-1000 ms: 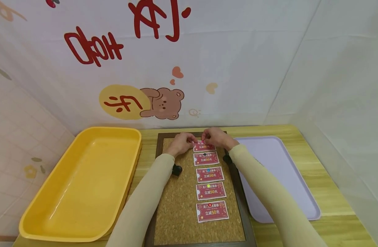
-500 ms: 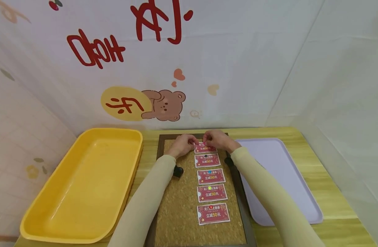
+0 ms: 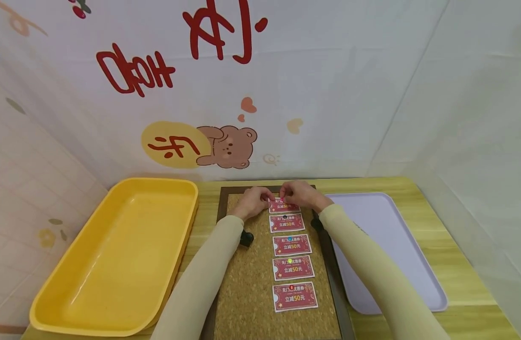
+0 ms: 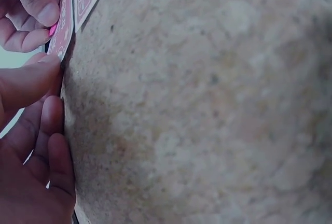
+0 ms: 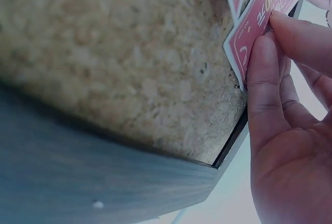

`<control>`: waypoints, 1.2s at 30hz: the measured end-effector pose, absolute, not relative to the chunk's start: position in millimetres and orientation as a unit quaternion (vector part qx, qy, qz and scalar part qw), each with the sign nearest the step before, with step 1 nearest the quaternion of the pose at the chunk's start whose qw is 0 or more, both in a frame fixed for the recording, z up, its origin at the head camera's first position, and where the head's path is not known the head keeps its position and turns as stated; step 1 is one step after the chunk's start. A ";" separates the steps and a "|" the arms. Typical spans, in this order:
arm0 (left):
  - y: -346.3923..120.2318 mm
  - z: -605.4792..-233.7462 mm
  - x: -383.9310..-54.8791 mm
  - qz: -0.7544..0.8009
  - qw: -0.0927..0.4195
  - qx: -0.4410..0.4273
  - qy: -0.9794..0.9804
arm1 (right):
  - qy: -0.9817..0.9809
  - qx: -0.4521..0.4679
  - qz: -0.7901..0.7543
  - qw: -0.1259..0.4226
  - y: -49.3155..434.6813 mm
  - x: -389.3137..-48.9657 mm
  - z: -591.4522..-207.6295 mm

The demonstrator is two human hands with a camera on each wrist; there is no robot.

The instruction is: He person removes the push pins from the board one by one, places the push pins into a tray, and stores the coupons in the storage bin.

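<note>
At the top of a cork board (image 3: 247,293), a red coupon (image 3: 284,206) with white edges lies under both hands. My left hand (image 3: 255,199) pinches its left end between thumb and index finger. A bright pink push pin (image 4: 52,29) is pinched by my right hand (image 3: 300,192) at the coupon's upper middle; its tip is hidden. Below, several matching coupons form a column. They carry a black pin (image 3: 285,216), a blue pin (image 3: 290,238), a yellow pin (image 3: 290,260) and a red pin (image 3: 291,287) near their upper edges.
A deep yellow tray (image 3: 115,255) stands left of the board. To the right lies a shallow lavender tray (image 3: 383,236), partly covered by the right sleeve (image 3: 371,264). The board's dark frame (image 5: 104,162) borders the cork, and a printed wall (image 3: 328,94) rises behind the table.
The head view has tilted slightly, so the whole scene sits a little lower and further right. Both hands stay at the top coupon, with the pink push pin still in the right fingers.
</note>
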State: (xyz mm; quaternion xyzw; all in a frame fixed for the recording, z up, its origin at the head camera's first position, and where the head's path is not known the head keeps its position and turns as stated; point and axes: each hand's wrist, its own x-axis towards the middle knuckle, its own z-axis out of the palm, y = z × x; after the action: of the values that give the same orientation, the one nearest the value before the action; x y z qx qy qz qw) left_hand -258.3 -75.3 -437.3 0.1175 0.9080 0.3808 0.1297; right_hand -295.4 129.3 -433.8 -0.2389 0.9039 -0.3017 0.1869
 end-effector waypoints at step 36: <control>-73.1 -435.5 -248.9 0.374 0.128 0.111 0.912 | 0.913 -0.233 -0.280 0.182 129.2 -285.2 -432.3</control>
State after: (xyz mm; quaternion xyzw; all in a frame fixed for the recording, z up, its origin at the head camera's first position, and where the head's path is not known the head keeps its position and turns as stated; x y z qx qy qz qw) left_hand -248.9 -73.1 -435.5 0.1107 0.9119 0.3736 0.1284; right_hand -285.2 129.2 -432.3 -0.2334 0.9133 -0.2796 0.1824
